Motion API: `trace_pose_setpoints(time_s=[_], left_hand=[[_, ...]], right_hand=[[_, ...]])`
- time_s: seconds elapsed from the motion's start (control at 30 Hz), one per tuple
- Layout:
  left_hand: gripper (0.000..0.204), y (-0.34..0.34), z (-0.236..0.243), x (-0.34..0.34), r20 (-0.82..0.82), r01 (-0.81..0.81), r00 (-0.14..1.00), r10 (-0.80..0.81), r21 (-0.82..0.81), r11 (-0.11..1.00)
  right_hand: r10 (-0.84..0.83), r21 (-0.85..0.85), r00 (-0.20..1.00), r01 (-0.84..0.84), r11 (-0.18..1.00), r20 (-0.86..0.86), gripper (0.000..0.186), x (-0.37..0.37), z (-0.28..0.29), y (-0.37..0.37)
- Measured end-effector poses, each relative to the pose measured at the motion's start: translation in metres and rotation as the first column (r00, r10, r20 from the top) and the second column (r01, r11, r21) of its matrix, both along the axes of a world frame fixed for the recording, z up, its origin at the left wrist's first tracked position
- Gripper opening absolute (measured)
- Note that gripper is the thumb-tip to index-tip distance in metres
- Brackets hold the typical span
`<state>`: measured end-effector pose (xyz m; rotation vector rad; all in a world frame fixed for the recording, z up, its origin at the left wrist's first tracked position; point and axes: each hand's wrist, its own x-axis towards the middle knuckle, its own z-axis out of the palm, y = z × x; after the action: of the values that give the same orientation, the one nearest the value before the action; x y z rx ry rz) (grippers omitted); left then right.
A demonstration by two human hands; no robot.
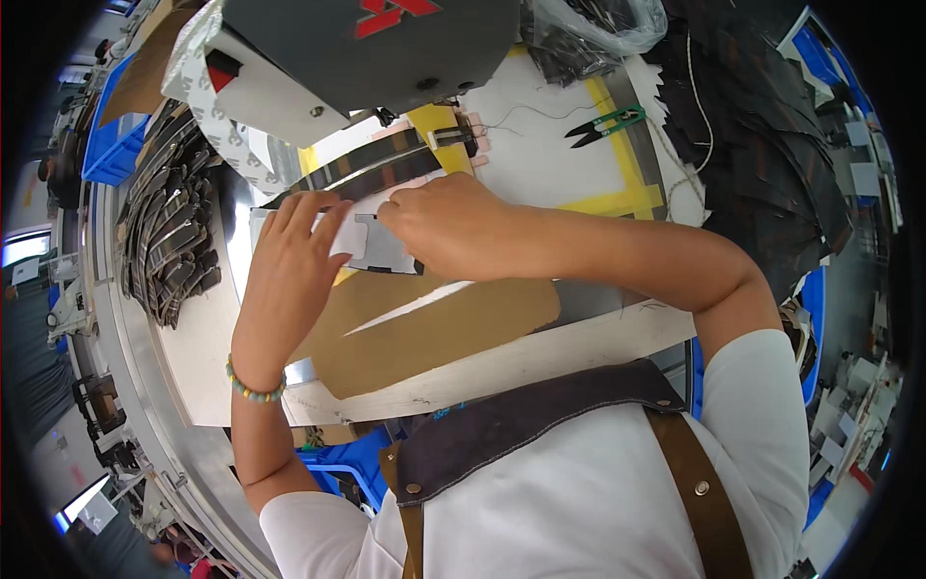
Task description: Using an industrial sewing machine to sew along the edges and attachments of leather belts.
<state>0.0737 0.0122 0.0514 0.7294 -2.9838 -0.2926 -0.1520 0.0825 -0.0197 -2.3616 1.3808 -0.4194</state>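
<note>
The left hand's (294, 253) fingers are spread, thumb apart, beside a grey plate (394, 253); the right hand's (453, 227) curl over its three-o'clock end (pinching what, I can't tell). From that plate: striped strip (388, 175) and machine (376, 53) at twelve. Seems mid-batch: strips heaped (174, 227) at nine; how much remains, unclear. Tabletop (201, 362): brown mat (444, 333) at five, snips (619, 120) at two, dark panels (762, 154) beyond. Blue bin (116, 152) at ten.
</note>
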Motion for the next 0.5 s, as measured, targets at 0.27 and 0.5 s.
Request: trace_pose_setpoints(time_s=[0.27, 0.5], left_hand=[[0.062, -0.049, -0.021, 0.024, 0.097, -0.247, 0.965, 0.244, 0.015, 0.969], [0.042, -0.056, -0.028, 0.043, -0.011, -0.2, 0.98, 0.2, -0.109, 0.974]], right_hand=[[-0.065, -0.086, 0.982, 0.082, 0.993, 0.178, 0.01, -0.025, 0.002, 0.025], [-0.283, 0.122, 0.923, 0.259, 0.958, 0.262, 0.017, -0.084, 0.04, 0.056]])
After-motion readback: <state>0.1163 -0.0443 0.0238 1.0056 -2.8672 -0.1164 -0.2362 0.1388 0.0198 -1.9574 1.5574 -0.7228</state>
